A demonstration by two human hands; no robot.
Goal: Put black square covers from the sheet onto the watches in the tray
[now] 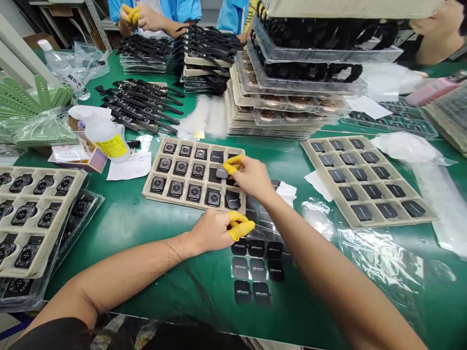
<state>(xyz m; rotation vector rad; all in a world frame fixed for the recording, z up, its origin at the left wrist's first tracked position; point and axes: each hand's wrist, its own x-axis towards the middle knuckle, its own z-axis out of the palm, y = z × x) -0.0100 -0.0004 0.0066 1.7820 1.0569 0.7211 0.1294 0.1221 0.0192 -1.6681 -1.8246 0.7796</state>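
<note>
My right hand (251, 177), with yellow finger cots, pinches a small grey watch body (221, 171) over the right part of a beige tray (149, 193). Square watch bodies (194, 192) lie back up in several of its pockets. A black square film marked HiFuture (232, 200) covers the piece in the lower right pocket. Below the tray, my left hand (219, 231) has its cot-covered fingers closed together beside a transparent sheet of black square films (257, 268). Whether those fingertips grip the sheet's edge is hard to see.
At right lies another beige tray (436, 217) of dark square pieces. Stacked trays (288, 119) rise behind. On the left are a tray of watches (82, 177), a white bottle (105, 136) and green straps (40, 97). A co-worker's hands (146, 18) show across the table.
</note>
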